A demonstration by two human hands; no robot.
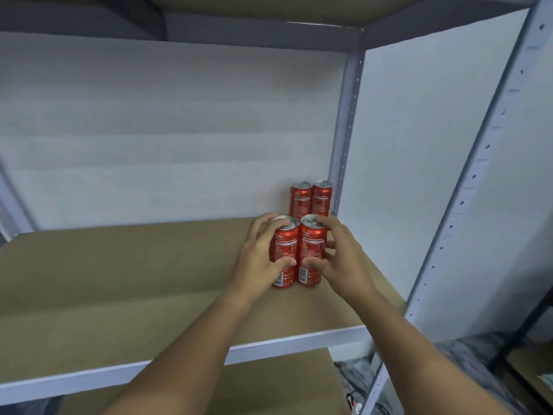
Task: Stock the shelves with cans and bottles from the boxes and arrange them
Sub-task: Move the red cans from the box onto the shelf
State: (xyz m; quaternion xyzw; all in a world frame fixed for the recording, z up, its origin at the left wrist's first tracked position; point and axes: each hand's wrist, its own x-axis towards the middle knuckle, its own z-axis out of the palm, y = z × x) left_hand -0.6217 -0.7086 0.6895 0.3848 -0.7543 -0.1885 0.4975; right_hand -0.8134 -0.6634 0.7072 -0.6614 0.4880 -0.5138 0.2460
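Fingers of the left hand [259, 255] curl round one red can [284, 253] while the right hand [335, 259] grips its neighbour [311, 253], both standing on the shelf board [119, 280] just before the rear pair of cans [311, 199]. Placement appears under way; next, likely, releasing them squarely aligned.

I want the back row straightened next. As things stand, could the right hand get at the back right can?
Probably not directly. The right hand grips the front right can, which stands straight in front of the back right can; the shelf upright closes off the right side. Only the way over the top looks free.

Each hand [257, 259] [338, 259] grips one upright red can [285, 250] [311, 253] on the shelf [119, 280].
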